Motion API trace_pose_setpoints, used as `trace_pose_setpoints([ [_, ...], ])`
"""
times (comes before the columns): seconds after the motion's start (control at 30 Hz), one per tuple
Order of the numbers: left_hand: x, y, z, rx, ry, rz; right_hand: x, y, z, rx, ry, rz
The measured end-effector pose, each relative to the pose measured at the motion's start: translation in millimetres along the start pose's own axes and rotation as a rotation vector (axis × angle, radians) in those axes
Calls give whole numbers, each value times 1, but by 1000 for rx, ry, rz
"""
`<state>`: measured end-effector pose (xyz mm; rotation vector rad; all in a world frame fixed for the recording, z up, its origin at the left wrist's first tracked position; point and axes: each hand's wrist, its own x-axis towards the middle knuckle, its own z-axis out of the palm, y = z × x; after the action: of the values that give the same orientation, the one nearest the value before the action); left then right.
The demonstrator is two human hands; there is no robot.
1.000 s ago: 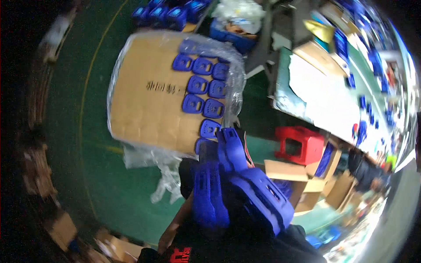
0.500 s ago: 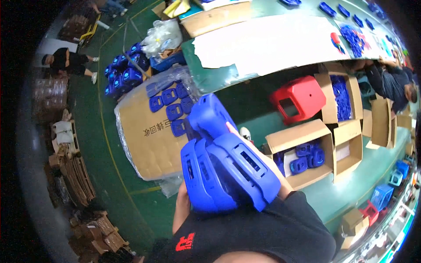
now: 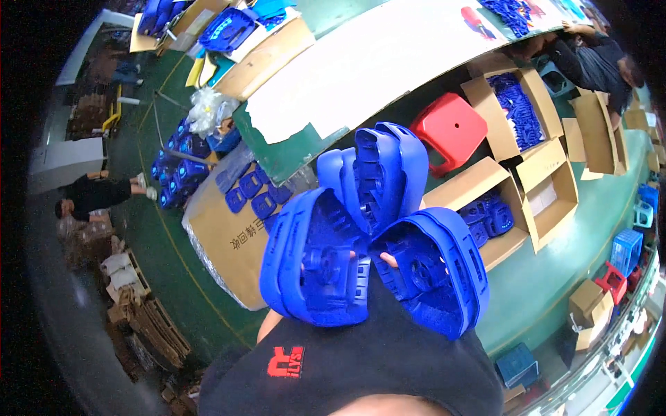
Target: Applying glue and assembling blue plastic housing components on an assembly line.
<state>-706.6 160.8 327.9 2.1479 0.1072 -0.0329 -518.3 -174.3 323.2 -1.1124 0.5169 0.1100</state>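
Several blue plastic shells, nested in stacks, are held in front of my chest. My left hand point(image 3: 352, 255) grips the left stack point(image 3: 281, 267); it is nearly all hidden behind the shells. A fingertip of my right hand point(image 3: 389, 259) shows inside the right stack point(image 3: 454, 267), closed on its inner edge. Between and beyond these two, a third group of blue shells point(image 3: 392, 170) stands upright with its hollow side partly showing. What supports this far group is hidden. The shells have slots in their rims and ribs inside.
A large carton with blue parts on top point(image 3: 229, 239) lies at left. Ahead is a white-covered table point(image 3: 361, 76). A red stool point(image 3: 454, 128) and open cardboard boxes point(image 3: 479, 187) of blue parts stand at right. One person point(image 3: 100, 197) is far left, another point(image 3: 596, 66) far right.
The shells have been turned and spread apart, so their hollow insides now face up. My view has shifted, with the stool and boxes now nearer the shells.
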Motion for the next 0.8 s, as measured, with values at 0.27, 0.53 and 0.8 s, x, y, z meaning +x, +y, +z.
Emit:
trace_pose_setpoints([
  [0.27, 137, -52, -19, -87, 82, 9, 97, 0, 126, -52, -15, 0],
  [0.53, 294, -67, -51, -46, 139, -163, 91, -22, 157, -181, -133, 81],
  [0.8, 392, -109, -19, 198, -90, -373, 163, -51, 213, -251, -109, 155],
])
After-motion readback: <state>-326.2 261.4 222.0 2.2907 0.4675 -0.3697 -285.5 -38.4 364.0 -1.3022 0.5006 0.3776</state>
